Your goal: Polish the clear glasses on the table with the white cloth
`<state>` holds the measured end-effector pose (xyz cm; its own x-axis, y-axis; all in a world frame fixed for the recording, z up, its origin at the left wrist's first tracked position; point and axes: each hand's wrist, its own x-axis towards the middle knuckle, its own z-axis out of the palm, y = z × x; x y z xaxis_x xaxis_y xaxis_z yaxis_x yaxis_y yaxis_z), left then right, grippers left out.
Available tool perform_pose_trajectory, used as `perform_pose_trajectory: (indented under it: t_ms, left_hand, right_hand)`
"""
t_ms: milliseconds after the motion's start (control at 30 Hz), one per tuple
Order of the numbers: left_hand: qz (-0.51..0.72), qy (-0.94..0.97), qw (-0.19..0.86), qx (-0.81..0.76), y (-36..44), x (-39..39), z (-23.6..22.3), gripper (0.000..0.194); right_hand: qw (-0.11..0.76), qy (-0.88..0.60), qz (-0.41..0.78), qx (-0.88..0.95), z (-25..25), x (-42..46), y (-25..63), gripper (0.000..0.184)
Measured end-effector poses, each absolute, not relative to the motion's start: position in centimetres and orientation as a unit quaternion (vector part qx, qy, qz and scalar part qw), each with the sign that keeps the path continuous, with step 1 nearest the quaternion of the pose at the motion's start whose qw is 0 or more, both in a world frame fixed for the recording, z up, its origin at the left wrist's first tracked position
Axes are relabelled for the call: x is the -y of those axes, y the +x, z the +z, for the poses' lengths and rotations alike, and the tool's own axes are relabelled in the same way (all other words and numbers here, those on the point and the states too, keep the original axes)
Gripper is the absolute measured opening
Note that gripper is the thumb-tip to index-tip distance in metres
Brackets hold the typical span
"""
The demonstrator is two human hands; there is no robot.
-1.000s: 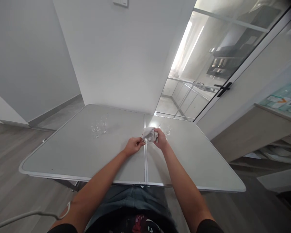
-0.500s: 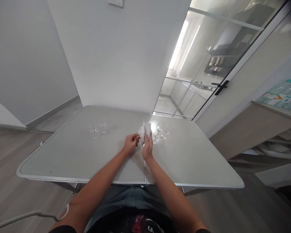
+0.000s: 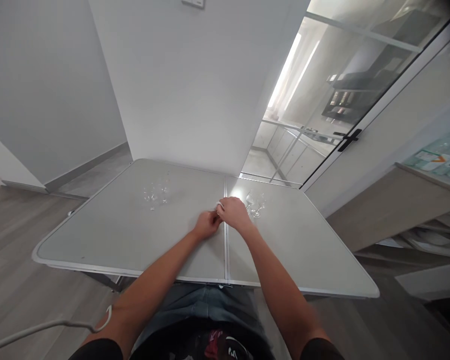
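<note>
My left hand [image 3: 207, 224] is closed at the middle of the table, near the seam. It seems to grip a small clear glass, mostly hidden by the fingers. Pressed up against it from the right is my right hand [image 3: 234, 212], palm down, fingers curled round a white cloth [image 3: 219, 204]. Only a small edge of that cloth shows. Just beyond my right hand stand clear stemmed glasses [image 3: 257, 207], partly covered by it. More clear glasses [image 3: 150, 195] stand on the left half of the table.
The pale folding table [image 3: 116, 235] has a metal rim and a centre seam [image 3: 226, 255]. A white wall [image 3: 187, 110] rises behind it. Right of it are a glazed door [image 3: 285, 135] and a shelf unit [image 3: 375, 205] with plastic bottles [image 3: 440, 157]. A pale cable [image 3: 56, 324] hangs by my left arm.
My right hand has turned from upright beside the cloth to palm down over it, hiding most of the cloth. My left hand stays close to its place. The view has shifted slightly.
</note>
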<state>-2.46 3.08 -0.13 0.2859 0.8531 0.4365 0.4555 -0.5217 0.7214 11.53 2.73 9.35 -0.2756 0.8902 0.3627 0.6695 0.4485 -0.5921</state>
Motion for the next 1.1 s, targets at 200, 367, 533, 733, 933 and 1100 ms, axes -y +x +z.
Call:
perform_pose_trajectory:
  t_ms: [200, 367, 533, 733, 933, 1100]
  left_hand:
    - [0.408, 0.791, 0.257, -0.378, -2.5, -2.6, 0.2, 0.024]
    - [0.413, 0.795, 0.271, -0.351, -2.5, -2.5, 0.5, 0.027]
    - [0.49, 0.719, 0.331, -0.365, -2.4, -3.0, 0.4, 0.034]
    - [0.588, 0.585, 0.374, -0.415, -2.9, -3.9, 0.2, 0.028]
    - [0.582, 0.599, 0.366, -0.411, -3.2, -4.5, -0.5, 0.007]
    - [0.526, 0.639, 0.329, -0.455, -3.2, -4.9, -1.4, 0.013]
  right_hand:
    - [0.317, -0.515, 0.482, 0.634, 10.3, -4.2, 16.5, 0.023]
    - [0.427, -0.404, 0.663, 0.464, 7.7, -4.5, 18.6, 0.016]
    - [0.54, -0.287, 0.701, 0.368, 4.9, -3.8, 15.1, 0.016]
    - [0.631, -0.345, 0.537, 0.44, 3.1, -1.1, 9.3, 0.029]
    - [0.439, -0.414, 0.119, 0.789, 4.1, 0.0, 9.3, 0.053]
    - [0.273, -0.413, -0.048, 0.867, 7.0, -1.7, 10.5, 0.04]
